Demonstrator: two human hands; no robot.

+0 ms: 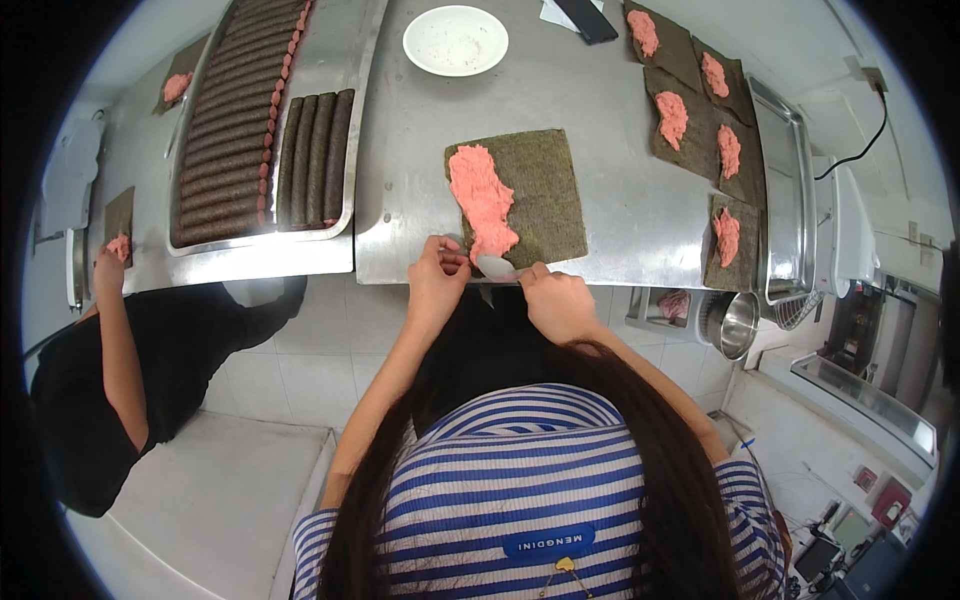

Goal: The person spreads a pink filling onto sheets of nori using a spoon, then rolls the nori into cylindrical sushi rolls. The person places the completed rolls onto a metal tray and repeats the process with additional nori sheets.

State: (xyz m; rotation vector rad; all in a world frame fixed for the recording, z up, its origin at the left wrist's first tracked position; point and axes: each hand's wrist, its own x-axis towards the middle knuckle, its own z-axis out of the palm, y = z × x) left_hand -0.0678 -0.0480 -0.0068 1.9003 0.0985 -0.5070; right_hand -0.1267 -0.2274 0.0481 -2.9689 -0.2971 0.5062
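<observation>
A square seaweed sheet (545,190) lies on the steel table before me, with pink paste (482,195) spread down its left side to the near edge. My right hand (560,303) is closed round the handle of a small whitish spoon (494,266). The spoon's bowl touches the near end of the paste. My left hand (438,287) is at the sheet's near left corner, thumb and fingers curled together beside the paste. Whether they pinch the sheet cannot be made out.
Seaweed rolls (225,140) fill a metal tray (350,205) at left. A white bowl (455,45) stands behind my sheet. Several paste-topped sheets (690,150) lie at right beside a steel tray (785,200). At far left a co-worker's hand (110,270) touches another sheet.
</observation>
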